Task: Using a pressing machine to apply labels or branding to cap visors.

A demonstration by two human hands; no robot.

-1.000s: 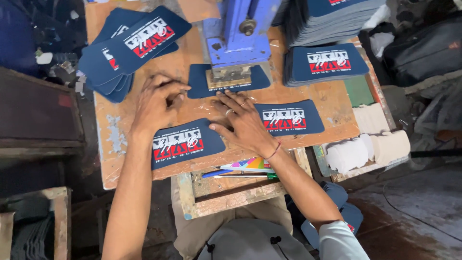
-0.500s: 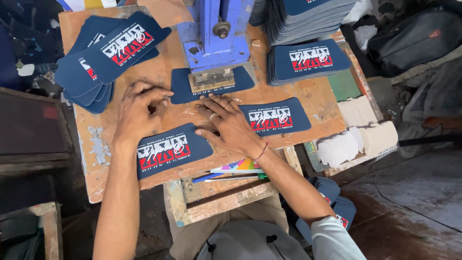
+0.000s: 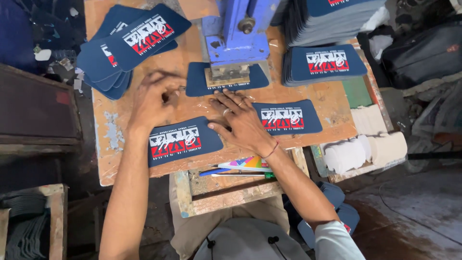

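Note:
A navy blue printed piece lies under the foot of a blue press on a worn wooden table. My left hand is blurred, with its fingers curled just left of that piece. Whether it holds anything cannot be seen. My right hand lies flat with its fingers spread, the fingertips at the front edge of the pressed piece. It sits between two more printed pieces, one at the front left and one at the right, and its side touches the right one.
A fanned pile of the same pieces lies at the back left, and neat stacks stand at the back right. White rolls sit off the right edge. Pens and a coloured card rest on a lower wooden frame.
My left hand has drawn back to the left, off the edge of the piece under the press. My right hand stays flat in about the same place.

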